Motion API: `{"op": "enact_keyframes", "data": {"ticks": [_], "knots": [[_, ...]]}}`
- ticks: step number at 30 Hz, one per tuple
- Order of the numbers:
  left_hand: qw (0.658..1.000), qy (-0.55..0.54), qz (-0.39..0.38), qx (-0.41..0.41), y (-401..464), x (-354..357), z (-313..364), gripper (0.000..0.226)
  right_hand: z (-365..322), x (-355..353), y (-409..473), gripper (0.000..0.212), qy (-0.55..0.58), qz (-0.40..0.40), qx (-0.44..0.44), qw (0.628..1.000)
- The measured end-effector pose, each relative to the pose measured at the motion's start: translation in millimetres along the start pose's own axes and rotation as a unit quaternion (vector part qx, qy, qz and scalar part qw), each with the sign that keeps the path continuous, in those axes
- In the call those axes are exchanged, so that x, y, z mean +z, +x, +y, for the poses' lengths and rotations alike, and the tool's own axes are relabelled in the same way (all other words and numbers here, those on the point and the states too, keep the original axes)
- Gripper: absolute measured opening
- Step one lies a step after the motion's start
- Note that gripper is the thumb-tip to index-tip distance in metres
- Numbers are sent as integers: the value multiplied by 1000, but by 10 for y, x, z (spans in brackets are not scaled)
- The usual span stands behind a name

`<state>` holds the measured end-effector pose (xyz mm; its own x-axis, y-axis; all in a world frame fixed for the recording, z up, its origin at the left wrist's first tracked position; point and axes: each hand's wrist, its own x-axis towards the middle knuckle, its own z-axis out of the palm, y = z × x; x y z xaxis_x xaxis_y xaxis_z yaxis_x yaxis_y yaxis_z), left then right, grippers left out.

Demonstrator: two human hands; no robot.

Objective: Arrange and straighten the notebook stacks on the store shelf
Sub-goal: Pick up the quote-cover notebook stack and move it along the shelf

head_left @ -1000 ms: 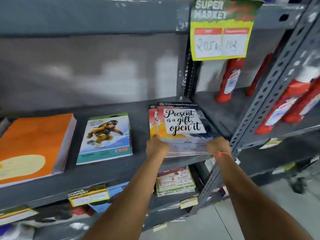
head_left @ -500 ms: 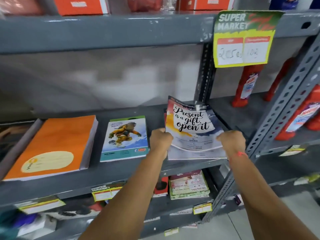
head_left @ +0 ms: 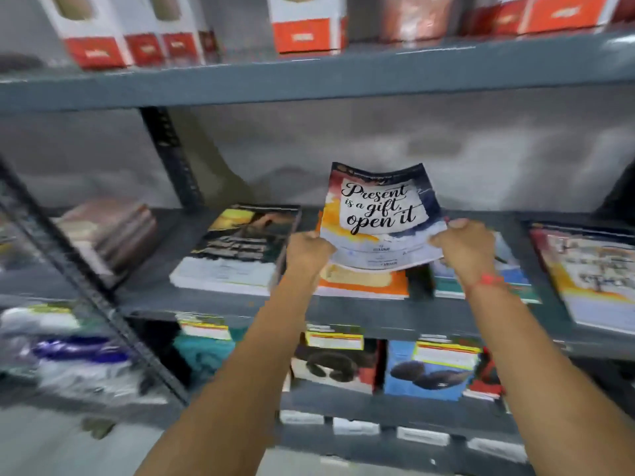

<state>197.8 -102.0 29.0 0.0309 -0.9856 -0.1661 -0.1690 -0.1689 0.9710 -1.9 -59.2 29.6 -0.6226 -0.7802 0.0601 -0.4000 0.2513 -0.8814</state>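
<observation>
Grey shelf [head_left: 343,312]; both hands' grip (closed tight) holds notebooks [head_left: 381,218] aloft.

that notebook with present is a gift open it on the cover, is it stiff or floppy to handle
Probably floppy: the thin "Present is a gift, open it" notebook bows between the left hand and right hand. Likely light, since only its lower corners are pinched.

I see even, soft indoor light; heavy motion blur left of my hands [head_left: 385,249], sharper between them, edges bowed.
</observation>
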Motion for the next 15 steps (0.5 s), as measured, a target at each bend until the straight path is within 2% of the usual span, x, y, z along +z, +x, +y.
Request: {"op": "enact_keyframes", "data": {"ticks": [3,7,10,11,13,15], "knots": [[999,-26,42,24,195,-776,-71,19,-362,667,-288,15,-7,-29,-23,999],[995,37,93,9,449,-1666,-280,26,-637,1492,-667,7,-72,-95,-66,991],[988,90,123,-23,679,-2103,-455,33,-758,1967,-830,11,-77,-117,-64,988],[986,98,130,-25,752,-2214,-518,30,-805,2104,-873,9,-83,-124,-63,987],[984,121,133,-20,855,-2338,-601,4,-861,2302,-913,12,-86,-137,-52,985],[978,162,133,-21,941,-2438,-698,9,-878,2477,-932,23,-89,-143,-31,985]]}}
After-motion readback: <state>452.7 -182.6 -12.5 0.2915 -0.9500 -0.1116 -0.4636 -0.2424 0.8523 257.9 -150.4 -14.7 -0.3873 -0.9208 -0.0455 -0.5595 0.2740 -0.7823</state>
